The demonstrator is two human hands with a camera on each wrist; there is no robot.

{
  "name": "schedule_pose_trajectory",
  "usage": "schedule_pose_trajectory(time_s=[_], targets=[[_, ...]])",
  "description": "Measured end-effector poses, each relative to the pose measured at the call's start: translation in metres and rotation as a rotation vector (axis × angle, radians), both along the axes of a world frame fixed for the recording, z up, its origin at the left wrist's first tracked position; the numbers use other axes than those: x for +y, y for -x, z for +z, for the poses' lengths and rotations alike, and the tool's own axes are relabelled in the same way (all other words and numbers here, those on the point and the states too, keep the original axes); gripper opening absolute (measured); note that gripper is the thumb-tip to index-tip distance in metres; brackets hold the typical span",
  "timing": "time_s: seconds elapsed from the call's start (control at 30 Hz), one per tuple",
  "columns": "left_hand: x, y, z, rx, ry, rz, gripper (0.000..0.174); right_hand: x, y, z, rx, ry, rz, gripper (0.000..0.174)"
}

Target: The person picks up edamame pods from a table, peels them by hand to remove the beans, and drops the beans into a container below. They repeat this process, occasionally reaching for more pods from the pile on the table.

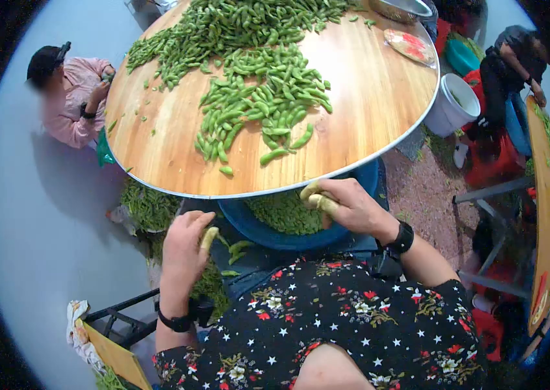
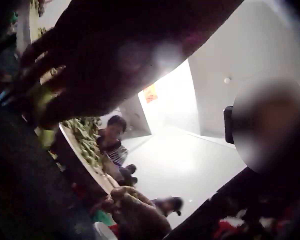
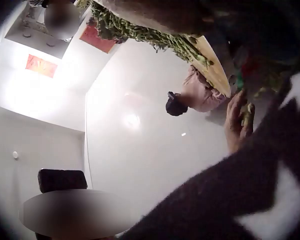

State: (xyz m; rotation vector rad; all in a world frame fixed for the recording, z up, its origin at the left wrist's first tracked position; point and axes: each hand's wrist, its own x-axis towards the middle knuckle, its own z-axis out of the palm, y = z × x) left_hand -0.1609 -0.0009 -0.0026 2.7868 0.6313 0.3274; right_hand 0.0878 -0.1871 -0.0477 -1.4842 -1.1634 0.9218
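Observation:
My left hand [image 1: 184,247] is left of the blue tub, fingers loosely bent, with a yellowish cover [image 1: 208,239] on the thumb. Nothing shows in its grasp. Green pods [image 1: 240,247] are just right of it, over dark cloth. My right hand [image 1: 351,207] is above the tub's right side, close to the table edge, its fingers bent inward. Yellowish covers [image 1: 322,204] wrap its thumb and forefinger; I cannot tell if a pod is between them. Shelled green beans [image 1: 284,214] fill the blue tub [image 1: 255,237]. Loose soybean pods [image 1: 255,97] are scattered on the round table [image 1: 366,104].
A larger pod heap [image 1: 223,29] covers the table's far side. A packet [image 1: 410,47] and metal bowl [image 1: 399,10] are at the far right. A white bucket [image 1: 453,104] stands right of the table. One person [image 1: 76,97] sits left; another [image 1: 512,71] is at right.

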Motion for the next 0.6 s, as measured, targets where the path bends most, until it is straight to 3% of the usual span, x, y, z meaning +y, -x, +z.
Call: schedule_pose_trajectory(time_s=[0.03,0.13,0.17,0.23,0.27,0.3,0.37,0.4,0.43,0.5,0.53,0.6], targets=[[-0.001,-0.007,0.001,-0.043,0.045,-0.002,0.024,0.001,0.0,0.009,-0.007,-0.006,0.007,0.015],[0.013,-0.045,-0.002,-0.227,0.04,-0.093,0.025,0.012,0.0,0.028,0.566,0.097,-0.142,0.025],[0.021,-0.057,-0.003,-0.26,0.045,-0.105,0.025,0.017,0.005,0.026,0.559,0.095,-0.141,0.025],[0.04,-0.069,-0.011,-0.217,-0.007,-0.153,0.025,0.022,0.018,0.013,1.022,-0.127,-0.023,0.024],[0.048,-0.075,-0.014,-0.167,-0.063,-0.202,0.024,0.021,0.026,0.01,0.95,-0.01,0.007,0.028],[0.053,-0.078,-0.015,-0.17,-0.058,-0.197,0.024,0.02,0.031,0.006,0.896,-0.006,0.178,0.031],[0.057,-0.082,-0.018,-0.157,-0.071,-0.22,0.023,0.018,0.04,0.0,0.79,0.195,0.177,0.034],[0.055,-0.083,-0.019,-0.16,-0.069,-0.22,0.023,0.02,0.033,0.023,0.721,0.298,0.166,0.034],[0.048,-0.084,-0.02,-0.19,0.056,-0.222,0.023,0.026,0.023,0.028,0.719,0.298,0.162,0.034],[0.03,-0.088,-0.018,-0.213,0.193,-0.234,0.024,0.031,0.009,0.032,0.205,0.203,0.127,0.034],[0.018,-0.092,-0.009,-0.291,0.313,-0.282,0.024,0.035,0.006,0.027,0.07,0.038,0.056,0.033],[0.006,-0.097,-0.004,-0.361,0.483,-0.349,0.025,0.037,0.003,0.04,0.082,0.084,0.049,0.032]])
